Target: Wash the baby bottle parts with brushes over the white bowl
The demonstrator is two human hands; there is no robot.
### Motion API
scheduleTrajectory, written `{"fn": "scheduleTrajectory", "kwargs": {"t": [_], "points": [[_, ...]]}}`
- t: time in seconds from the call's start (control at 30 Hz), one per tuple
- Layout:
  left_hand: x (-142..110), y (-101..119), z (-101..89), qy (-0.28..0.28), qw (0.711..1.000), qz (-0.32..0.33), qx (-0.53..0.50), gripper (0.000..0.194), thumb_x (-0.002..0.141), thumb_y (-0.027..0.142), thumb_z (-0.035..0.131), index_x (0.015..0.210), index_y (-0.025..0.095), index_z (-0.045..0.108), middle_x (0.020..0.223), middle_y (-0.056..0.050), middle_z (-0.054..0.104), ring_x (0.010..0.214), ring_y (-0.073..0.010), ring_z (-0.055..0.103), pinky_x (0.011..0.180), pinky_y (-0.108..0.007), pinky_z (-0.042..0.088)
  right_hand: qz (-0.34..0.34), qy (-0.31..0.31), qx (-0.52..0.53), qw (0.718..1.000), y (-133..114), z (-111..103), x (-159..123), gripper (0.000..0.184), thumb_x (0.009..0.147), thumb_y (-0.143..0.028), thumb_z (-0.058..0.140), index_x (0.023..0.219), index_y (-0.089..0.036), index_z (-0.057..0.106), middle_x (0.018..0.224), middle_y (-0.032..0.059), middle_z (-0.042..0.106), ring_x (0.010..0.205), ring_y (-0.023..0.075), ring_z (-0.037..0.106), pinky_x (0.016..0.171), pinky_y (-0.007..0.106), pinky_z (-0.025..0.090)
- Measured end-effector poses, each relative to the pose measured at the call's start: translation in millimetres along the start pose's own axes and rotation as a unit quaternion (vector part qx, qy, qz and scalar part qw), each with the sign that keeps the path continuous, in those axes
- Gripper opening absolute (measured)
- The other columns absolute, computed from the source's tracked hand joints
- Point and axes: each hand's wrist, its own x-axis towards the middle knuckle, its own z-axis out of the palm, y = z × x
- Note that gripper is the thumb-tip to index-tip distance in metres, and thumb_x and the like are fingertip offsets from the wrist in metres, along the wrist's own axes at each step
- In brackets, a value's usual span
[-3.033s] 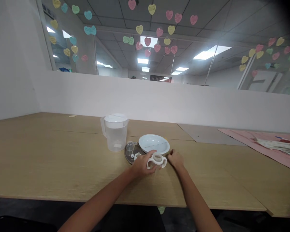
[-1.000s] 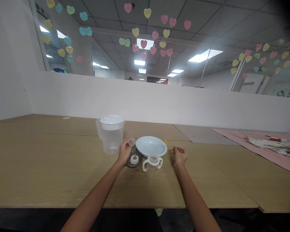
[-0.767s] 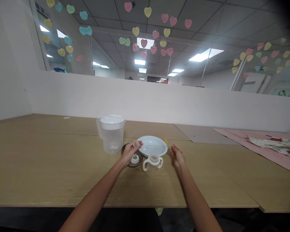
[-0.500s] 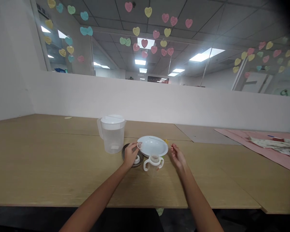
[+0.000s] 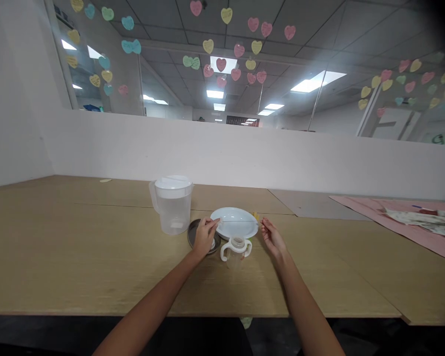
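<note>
My left hand (image 5: 204, 234) is closed in a pinch on a small translucent piece (image 5: 219, 222), too blurred to name, above the near left rim of a white oval dish (image 5: 234, 228). My right hand (image 5: 272, 236), at the dish's right edge, pinches one end of a thin straight rod (image 5: 241, 221). The rod runs level over the dish, its far tip at the translucent piece. In front of the dish stands a clear bottle with a white two-handled collar (image 5: 236, 246), its mouth uncovered. A dark round tray (image 5: 193, 230) lies partly under my left hand, with a white piece (image 5: 212, 244) on it.
Behind my left hand stands a lidded clear pitcher (image 5: 175, 210) with liquid inside. A small yellow thing (image 5: 255, 216) shows behind the dish's right rim. Pink cloth (image 5: 363, 210) with patterned fabric lies at the far right. A white wall (image 5: 222, 153) borders the wooden table (image 5: 96, 257).
The rod has swung level and its tip now meets the translucent piece. My left hand has turned and shifted slightly right; my right hand has moved slightly left.
</note>
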Motion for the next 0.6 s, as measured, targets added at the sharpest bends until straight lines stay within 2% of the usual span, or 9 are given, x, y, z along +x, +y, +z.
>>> {"fn": "scheduleTrajectory", "kwargs": {"t": [0.43,0.6], "points": [[0.6,-3.8,1.4,0.018,0.999,0.031,0.007,0.014,0.082,0.021,0.045,0.088,0.017,0.057,0.086,-0.004,0.058,0.08,-0.0143,0.055,0.078,-0.029,0.043,-0.011,-0.003,-0.008,1.0,0.0,-5.1,3.5,0.014,0.063,-0.009,0.069,0.072,-0.016,0.061,0.06,-0.0041,0.062,0.044,0.0017,0.053,0.045,0.004,0.047],[0.5,-4.0,1.8,0.019,0.999,0.037,0.01,0.014,0.082,0.021,0.045,0.088,0.017,0.058,0.084,-0.003,0.058,0.078,-0.0141,0.055,0.076,-0.028,0.043,-0.008,-0.025,-0.034,0.999,2.8,-5.3,3.7,0.015,0.06,-0.013,0.071,0.072,-0.018,0.063,0.062,-0.0028,0.064,0.046,0.0045,0.055,0.044,0.009,0.048]]}}
